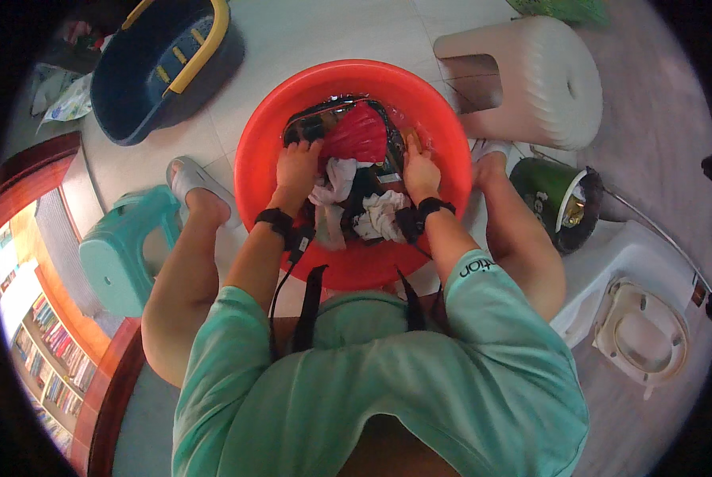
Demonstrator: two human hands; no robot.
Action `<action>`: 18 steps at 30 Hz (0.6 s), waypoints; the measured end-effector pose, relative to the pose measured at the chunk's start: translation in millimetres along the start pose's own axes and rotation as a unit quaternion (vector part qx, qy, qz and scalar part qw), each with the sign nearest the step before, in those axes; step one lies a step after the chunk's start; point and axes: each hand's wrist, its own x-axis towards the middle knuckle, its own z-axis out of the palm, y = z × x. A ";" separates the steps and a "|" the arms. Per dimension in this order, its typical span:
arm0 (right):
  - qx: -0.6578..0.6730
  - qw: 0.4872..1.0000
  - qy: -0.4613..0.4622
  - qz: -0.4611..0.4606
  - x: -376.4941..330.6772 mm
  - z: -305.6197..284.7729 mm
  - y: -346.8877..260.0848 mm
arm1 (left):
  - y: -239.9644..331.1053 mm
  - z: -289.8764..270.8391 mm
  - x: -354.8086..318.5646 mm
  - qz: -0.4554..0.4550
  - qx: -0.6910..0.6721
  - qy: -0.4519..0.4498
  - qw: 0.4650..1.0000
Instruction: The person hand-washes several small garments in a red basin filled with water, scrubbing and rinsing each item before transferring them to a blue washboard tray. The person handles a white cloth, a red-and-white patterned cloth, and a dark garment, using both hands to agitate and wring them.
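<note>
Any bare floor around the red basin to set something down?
Pale tiled floor lies bare beyond the round red plastic basin, between the dark blue tub with yellow handle and the beige plastic stool. Crowded inside the basin: left hand and right hand press into wet clothes. The teal stool and green bin hem the sides.

Both hands are down in a red basin point(252, 151) of water on the tiled floor. The left hand point(296, 168) and right hand point(419, 171) press on wet laundry point(356, 139), red, black and white. A dark blue basket point(145, 87) lies far left, a beige stool point(531, 75) far right.
</note>
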 end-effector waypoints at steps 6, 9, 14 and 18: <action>0.117 0.993 0.027 0.000 1.6 -7.6 -2.1 | 12.5 -10.8 17.8 -0.002 -0.288 -0.064 0.956; 0.195 0.974 0.114 0.000 -6.5 -11.5 -19.4 | 12.1 -16.8 25.3 -0.045 -0.851 -0.088 0.516; 0.226 0.954 0.175 -0.091 -21.2 -14.9 -59.1 | 6.0 6.9 17.7 -0.339 -0.770 -0.124 0.527; 0.171 0.952 0.085 -0.239 -36.0 -4.0 -89.1 | -0.9 45.0 6.9 -0.347 -0.696 -0.098 0.620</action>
